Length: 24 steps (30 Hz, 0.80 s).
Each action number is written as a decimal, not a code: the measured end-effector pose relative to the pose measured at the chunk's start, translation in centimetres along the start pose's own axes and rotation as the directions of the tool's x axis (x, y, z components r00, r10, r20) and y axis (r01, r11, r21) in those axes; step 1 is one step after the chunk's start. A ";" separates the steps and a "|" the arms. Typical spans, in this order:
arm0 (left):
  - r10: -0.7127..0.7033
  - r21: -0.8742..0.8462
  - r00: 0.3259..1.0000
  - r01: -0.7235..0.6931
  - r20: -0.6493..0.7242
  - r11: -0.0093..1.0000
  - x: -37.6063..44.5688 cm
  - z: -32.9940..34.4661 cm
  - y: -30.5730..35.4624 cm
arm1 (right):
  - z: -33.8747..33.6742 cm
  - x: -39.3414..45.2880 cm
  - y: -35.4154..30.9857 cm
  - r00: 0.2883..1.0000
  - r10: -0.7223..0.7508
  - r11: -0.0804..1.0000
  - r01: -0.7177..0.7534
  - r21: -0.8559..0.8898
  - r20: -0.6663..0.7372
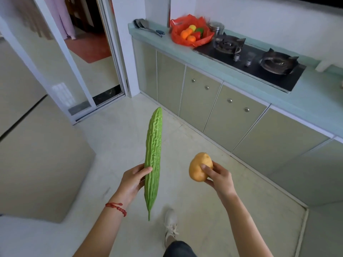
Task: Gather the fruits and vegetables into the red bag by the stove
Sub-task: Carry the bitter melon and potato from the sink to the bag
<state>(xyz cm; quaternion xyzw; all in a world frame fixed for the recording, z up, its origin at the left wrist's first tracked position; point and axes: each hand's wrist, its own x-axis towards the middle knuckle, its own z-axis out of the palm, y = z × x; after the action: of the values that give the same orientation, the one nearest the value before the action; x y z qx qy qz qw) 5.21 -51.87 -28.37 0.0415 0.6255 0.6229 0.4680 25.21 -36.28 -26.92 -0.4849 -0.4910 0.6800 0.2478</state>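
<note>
My left hand [132, 179] grips a long green bitter gourd [153, 154] near its lower third, held upright above the floor. A yellow-brown potato [199, 167] sits in the fingers of my right hand [218, 178]. Far ahead on the pale green counter, the red bag [203, 39] lies open just left of the stove [250, 58]. Inside the bag are oranges [186, 33], a yellow fruit, a red piece and something green. Both hands are well short of the bag, at about waist height.
Metal utensils [146, 26] lie at the counter's left end and a steel jar [216, 27] stands behind the bag. Cabinet doors [200, 101] run below the counter. A large box-like unit [42, 160] fills the left. A sliding glass door [61, 58] is open. My shoe [170, 225] is on the tiled floor.
</note>
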 end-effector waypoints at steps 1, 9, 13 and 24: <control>0.002 0.000 1.000 -0.002 -0.002 1.000 1.7 0.5 1.0 | 0.4 1.8 -1.0 1.000 -0.002 1.000 0.002 0.009 0.005; 0.018 0.006 1.000 -0.018 -0.016 1.000 13.8 4.1 10.1 | 3.3 15.6 -9.4 1.000 0.004 1.000 -0.005 0.029 0.021; 0.010 -0.003 1.000 -0.010 -0.017 1.000 19.3 5.2 13.5 | 4.8 21.1 -11.8 0.999 0.024 1.000 -0.024 0.015 0.024; -0.011 0.043 0.998 0.009 0.055 0.999 39.2 7.0 24.1 | 12.6 39.2 -18.1 0.997 0.030 0.997 -0.025 0.074 -0.072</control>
<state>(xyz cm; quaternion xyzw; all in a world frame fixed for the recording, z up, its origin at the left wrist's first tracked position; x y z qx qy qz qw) -25.04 -16.52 -28.04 0.0655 0.6257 0.6057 0.4872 -4.62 -2.57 -26.20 -0.5070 -0.4498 0.6824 0.2737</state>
